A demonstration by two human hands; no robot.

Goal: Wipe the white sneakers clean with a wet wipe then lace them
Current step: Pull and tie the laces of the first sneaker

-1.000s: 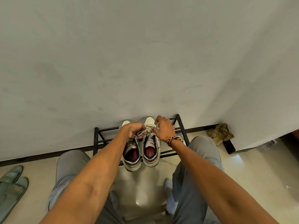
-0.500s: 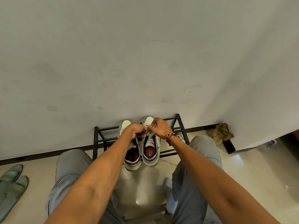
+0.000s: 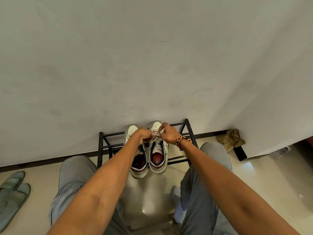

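Head view: two white sneakers sit side by side on a black metal rack against the wall, toes toward the wall. The left hand and right hand meet over the right sneaker, each with fingers curled and pinching its lace. The left forearm crosses over the left sneaker. A beaded bracelet circles the right wrist. Green slippers lie on the floor at far left; a crumpled tan cloth sits in the right corner.
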